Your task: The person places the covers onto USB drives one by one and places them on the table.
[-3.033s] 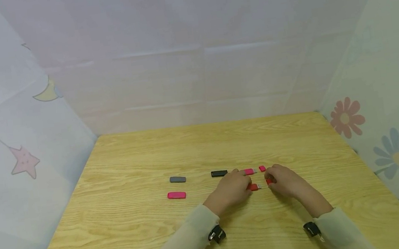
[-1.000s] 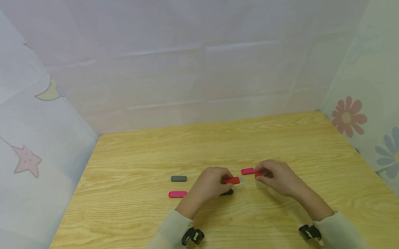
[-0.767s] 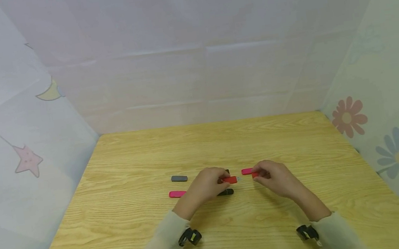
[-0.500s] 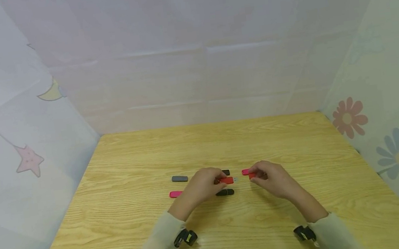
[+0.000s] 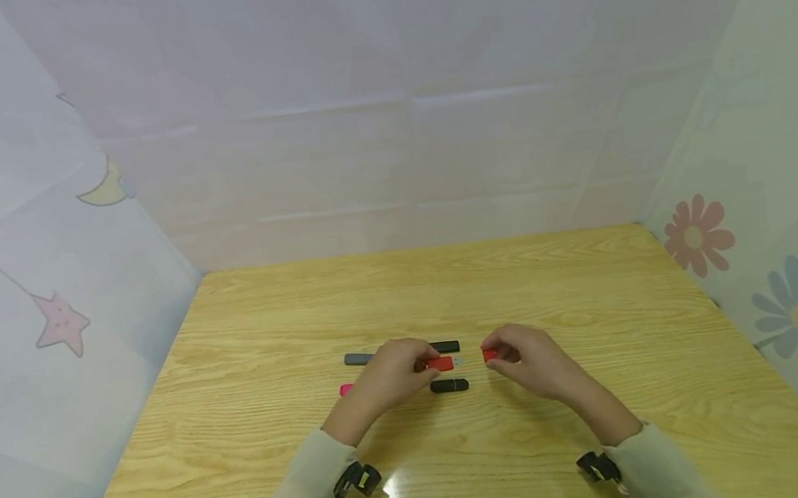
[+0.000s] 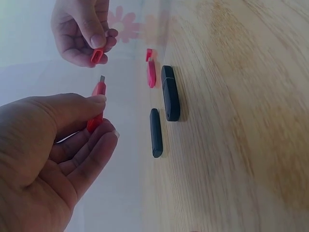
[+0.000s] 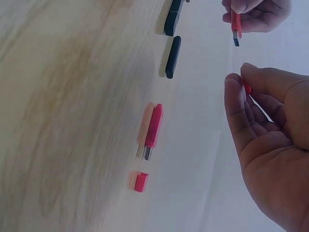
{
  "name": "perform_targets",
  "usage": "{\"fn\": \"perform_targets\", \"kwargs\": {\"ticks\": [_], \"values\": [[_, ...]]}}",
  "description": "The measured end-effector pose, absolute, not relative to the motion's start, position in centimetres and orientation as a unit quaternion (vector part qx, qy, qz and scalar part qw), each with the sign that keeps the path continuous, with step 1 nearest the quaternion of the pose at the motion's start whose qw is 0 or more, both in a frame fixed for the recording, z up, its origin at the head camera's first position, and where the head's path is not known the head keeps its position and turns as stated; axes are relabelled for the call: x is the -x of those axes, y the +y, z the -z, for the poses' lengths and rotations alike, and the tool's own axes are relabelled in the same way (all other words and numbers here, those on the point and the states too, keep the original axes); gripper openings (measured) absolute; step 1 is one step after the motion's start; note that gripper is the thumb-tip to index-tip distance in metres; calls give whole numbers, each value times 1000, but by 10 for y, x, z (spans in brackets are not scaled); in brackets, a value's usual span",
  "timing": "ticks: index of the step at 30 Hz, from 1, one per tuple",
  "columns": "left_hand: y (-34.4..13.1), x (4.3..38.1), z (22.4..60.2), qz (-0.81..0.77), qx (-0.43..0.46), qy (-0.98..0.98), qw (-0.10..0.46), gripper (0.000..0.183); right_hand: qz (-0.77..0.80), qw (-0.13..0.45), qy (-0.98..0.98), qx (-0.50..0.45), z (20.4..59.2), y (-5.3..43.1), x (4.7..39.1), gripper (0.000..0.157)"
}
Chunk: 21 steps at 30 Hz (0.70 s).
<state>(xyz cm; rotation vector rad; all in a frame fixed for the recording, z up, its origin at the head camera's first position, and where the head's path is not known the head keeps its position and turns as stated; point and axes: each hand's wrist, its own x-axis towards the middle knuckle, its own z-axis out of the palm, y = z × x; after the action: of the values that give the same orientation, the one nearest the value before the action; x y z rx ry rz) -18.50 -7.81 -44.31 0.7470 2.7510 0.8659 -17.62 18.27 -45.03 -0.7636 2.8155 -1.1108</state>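
My left hand (image 5: 389, 376) pinches the red USB stick (image 5: 440, 364) between thumb and fingers, its bare metal plug pointing right. My right hand (image 5: 531, 362) pinches the small red cap (image 5: 489, 354), with the cap's hollow end facing the plug in the left wrist view. A short gap separates stick and cap, and both are held above the table. In the right wrist view a pink USB stick (image 7: 154, 125) with its plug bare lies on the table beside its pink cap (image 7: 141, 182). Both are hidden behind my right hand in the head view.
Two black USB sticks, one farther back (image 5: 446, 347) and one nearer (image 5: 450, 386), lie by my left fingertips. A grey USB stick (image 5: 356, 359) and another pink one (image 5: 345, 390) lie farther left, partly covered by my left hand and wrist. The wooden table (image 5: 263, 309) meets cloth walls (image 5: 387, 158).
Three seconds ago both hands were low at the red stick and its cap. Both pieces have since been lifted, and the hands have moved left with them, still apart.
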Motion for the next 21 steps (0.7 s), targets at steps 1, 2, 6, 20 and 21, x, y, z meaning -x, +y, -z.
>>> {"fn": "perform_targets", "kwargs": {"ticks": [1,2,6,20,21], "values": [[-79,185,443,-289,-250,921,81,14,355,11,902,246,450,182,176,20],[-80,184,443,-288,-251,921,80,14,355,12,901,248,451,181,176,20],[-83,183,442,-285,-254,921,78,15,356,18,900,248,451,178,176,20],[-88,181,443,-284,-259,920,73,16,367,19,891,268,453,165,172,20],[-88,181,443,-284,-259,920,74,15,367,18,891,268,452,164,172,20]]}}
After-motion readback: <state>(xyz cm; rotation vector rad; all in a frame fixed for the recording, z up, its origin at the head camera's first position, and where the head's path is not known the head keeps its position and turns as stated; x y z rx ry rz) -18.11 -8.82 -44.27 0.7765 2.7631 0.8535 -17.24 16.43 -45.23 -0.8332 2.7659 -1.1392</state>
